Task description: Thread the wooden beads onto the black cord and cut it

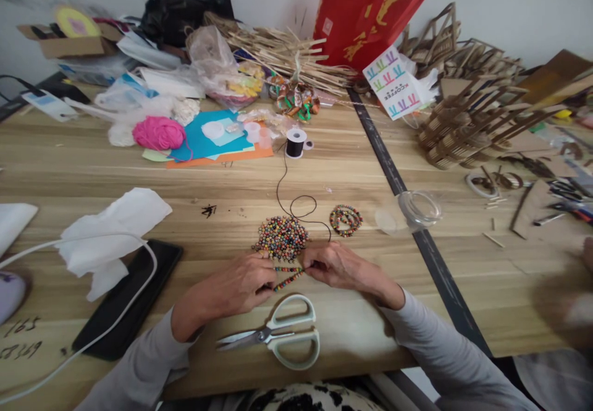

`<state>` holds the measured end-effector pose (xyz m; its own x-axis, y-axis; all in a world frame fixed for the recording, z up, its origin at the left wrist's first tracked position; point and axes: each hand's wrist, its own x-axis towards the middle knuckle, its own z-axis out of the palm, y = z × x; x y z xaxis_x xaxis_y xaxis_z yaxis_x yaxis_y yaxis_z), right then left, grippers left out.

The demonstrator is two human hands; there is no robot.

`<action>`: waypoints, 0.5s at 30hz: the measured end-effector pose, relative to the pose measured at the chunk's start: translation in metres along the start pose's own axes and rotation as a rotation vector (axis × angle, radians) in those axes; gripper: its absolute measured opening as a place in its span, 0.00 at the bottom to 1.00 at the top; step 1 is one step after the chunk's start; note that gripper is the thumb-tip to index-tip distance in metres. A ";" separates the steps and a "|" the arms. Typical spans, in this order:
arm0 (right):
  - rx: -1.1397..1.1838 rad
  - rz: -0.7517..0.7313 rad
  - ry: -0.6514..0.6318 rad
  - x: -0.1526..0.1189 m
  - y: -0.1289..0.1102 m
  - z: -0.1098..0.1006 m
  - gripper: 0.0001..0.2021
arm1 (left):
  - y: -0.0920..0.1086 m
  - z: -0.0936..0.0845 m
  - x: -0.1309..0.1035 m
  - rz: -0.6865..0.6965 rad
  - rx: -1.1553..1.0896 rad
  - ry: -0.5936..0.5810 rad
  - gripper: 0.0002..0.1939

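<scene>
Between my two hands a beaded string point(288, 280) of small coloured beads is stretched in a narrow loop. My left hand point(248, 281) is closed around its left part. My right hand point(334, 266) pinches the other end, where the strands meet; its fingertips partly hide the join. Black cord point(303, 199) runs from behind my right hand back to a spool point(295, 144). A pile of loose beads point(282, 237) lies just beyond my fingers. To its right rests a coiled bead strand point(345, 220). Scissors point(278, 332) with pale handles lie near my body, blades slightly apart.
On the left are a black phone point(127, 300), crumpled tissue point(115, 232) and a white cable point(139, 303). A clear round container point(419, 209) stands right. Pink yarn point(159, 133), coloured paper point(204, 136), wood strips and small woven baskets point(456, 130) crowd the back. Another person's blurred arm shows far right.
</scene>
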<state>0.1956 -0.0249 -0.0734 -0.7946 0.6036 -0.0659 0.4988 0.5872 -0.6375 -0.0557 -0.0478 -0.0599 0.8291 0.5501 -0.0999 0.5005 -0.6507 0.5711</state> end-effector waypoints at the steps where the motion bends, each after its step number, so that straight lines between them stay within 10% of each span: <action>1: -0.002 0.001 -0.001 0.000 -0.001 -0.001 0.06 | 0.000 0.000 0.000 0.005 -0.002 0.006 0.10; 15: -0.006 0.016 -0.007 0.001 -0.004 -0.004 0.07 | 0.006 0.009 0.008 0.027 0.054 0.077 0.14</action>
<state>0.1941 -0.0245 -0.0683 -0.7891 0.6089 -0.0811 0.5133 0.5812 -0.6315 -0.0441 -0.0516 -0.0648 0.8220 0.5692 -0.0206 0.4925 -0.6921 0.5277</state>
